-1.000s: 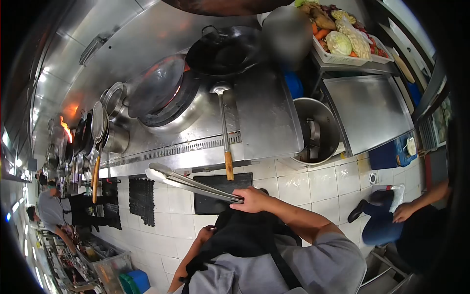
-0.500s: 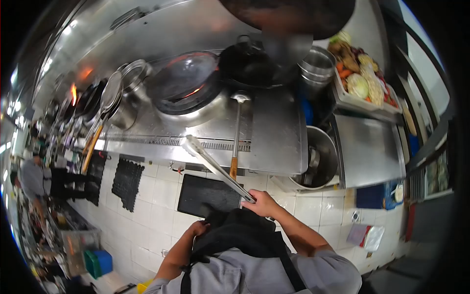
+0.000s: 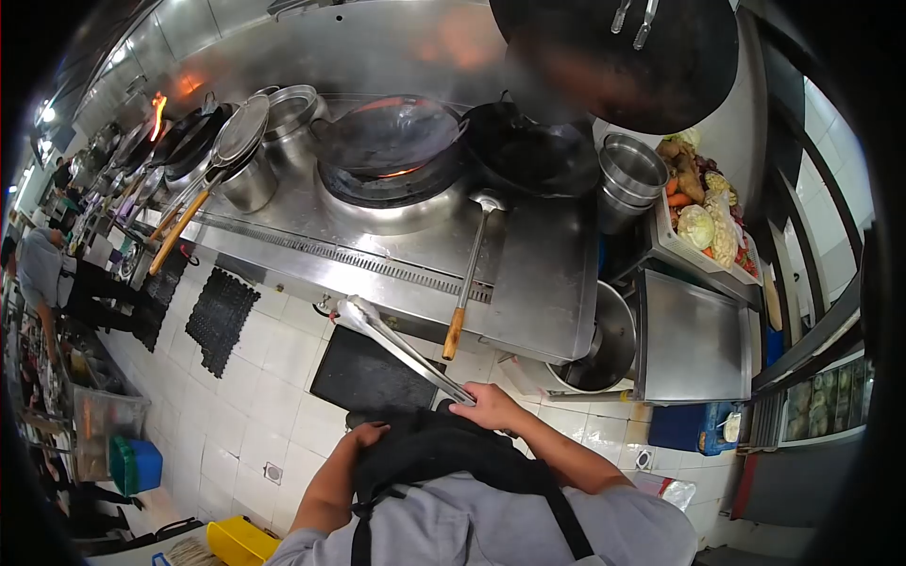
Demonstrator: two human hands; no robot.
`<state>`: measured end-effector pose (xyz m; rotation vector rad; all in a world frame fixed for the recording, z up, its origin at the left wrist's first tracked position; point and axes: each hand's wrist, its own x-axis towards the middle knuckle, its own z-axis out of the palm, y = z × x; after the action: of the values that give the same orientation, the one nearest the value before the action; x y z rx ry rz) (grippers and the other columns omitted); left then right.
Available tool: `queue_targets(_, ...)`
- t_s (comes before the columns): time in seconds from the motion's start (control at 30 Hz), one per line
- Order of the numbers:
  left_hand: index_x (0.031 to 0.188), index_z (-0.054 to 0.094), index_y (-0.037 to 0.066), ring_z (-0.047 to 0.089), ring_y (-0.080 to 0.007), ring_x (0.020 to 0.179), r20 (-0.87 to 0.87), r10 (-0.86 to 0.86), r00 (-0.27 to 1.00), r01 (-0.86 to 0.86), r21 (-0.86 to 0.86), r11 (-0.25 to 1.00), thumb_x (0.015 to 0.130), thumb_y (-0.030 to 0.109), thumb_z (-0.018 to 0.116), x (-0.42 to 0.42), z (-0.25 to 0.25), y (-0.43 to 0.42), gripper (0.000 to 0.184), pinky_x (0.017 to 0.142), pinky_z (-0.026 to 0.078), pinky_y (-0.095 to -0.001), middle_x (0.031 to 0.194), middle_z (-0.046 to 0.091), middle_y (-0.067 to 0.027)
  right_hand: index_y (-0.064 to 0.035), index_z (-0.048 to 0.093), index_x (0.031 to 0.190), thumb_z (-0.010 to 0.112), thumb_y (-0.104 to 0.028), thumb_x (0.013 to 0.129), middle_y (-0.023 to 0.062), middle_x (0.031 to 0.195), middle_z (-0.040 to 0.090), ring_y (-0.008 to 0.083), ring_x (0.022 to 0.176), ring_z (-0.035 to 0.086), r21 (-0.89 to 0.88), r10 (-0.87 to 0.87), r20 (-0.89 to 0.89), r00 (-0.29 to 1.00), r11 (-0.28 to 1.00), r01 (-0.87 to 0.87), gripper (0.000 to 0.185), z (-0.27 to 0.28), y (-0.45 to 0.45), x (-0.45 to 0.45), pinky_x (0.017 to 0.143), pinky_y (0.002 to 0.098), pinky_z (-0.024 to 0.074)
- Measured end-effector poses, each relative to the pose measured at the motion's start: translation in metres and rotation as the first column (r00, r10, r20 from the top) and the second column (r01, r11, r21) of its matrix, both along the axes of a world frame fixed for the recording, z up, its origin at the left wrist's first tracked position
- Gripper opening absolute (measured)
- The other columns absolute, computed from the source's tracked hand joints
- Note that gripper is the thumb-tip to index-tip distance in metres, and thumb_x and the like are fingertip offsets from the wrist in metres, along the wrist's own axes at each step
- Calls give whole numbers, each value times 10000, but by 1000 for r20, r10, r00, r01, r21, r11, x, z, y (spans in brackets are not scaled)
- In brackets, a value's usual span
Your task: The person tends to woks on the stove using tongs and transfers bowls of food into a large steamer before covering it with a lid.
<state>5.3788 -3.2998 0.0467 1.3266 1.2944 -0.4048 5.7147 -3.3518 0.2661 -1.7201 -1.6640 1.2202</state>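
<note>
My right hand [image 3: 491,407] is closed around the handle end of metal tongs [image 3: 404,349]. The tongs point up and left, their pale tips over the floor in front of the stove edge. Against the black apron [image 3: 425,455] at my waist rests my left hand [image 3: 366,434], holding nothing that I can see; its fingers look loosely stretched and are partly hidden. Ahead, a wok [image 3: 392,137] sits on a burner with a flame showing beneath. A ladle [image 3: 477,255] with a wooden handle lies on the steel counter, its handle jutting past the front edge.
A dark wok [image 3: 528,156] stands right of the burner, beside stacked metal pots [image 3: 630,170]. Another large pan [image 3: 623,57] looms at the top. Vegetables fill a crate [image 3: 698,247]. Strainers [image 3: 241,132] lean left. A black mat [image 3: 368,373] covers floor tiles. Another person [image 3: 57,274] stands far left.
The camera view has turned, shifting the stove and woks lower and rightward in view. My right hand still holds the tongs, and my left hand stays by the apron.
</note>
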Motion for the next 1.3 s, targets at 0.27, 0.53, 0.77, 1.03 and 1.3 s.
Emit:
queue_targets(0.27,1334,425,74,283,-313,1330,-27,-141,990,143,114,983,905,508,393,-17,7,-8,611,1078,249,-363,1405,348,-194,15,579,848,653,-400,767,184,728,592,303,685,586,48,43,19,999,998,-44,429,-18,22,-8,624,381,444)
queue_targets(0.53,1281,481,24,531,-242,1120,279,-20,960,14,24,1000,907,446,471,-66,-35,-33,564,962,390,-332,1229,548,-182,-9,588,884,646,-364,811,56,607,581,138,500,557,-35,-10,-148,989,999,5,367,-20,36,-38,482,300,445)
queue_targets(0.77,1205,545,-5,583,-235,1032,84,217,972,-218,-6,976,888,411,526,-72,-3,-40,523,891,439,-330,1127,613,-166,-16,584,900,637,-356,824,26,582,546,106,417,498,-222,-32,-226,974,975,-20,353,-25,33,-51,367,250,398)
queue_targets(1.03,1122,601,-10,611,-281,1003,-57,222,973,-208,186,960,844,382,574,-93,-30,-28,481,875,459,-339,1067,634,-188,13,566,861,611,-365,837,58,573,558,133,405,521,-331,-103,-263,959,943,10,382,-21,32,-61,372,276,423)
queue_targets(1.3,1079,635,29,595,-319,1023,-96,355,930,-329,216,919,826,380,567,-102,-17,-19,438,889,452,-360,1056,631,-196,6,555,824,600,-373,843,55,566,550,135,410,517,-410,-26,-164,986,911,-45,382,-23,37,-90,375,281,434)
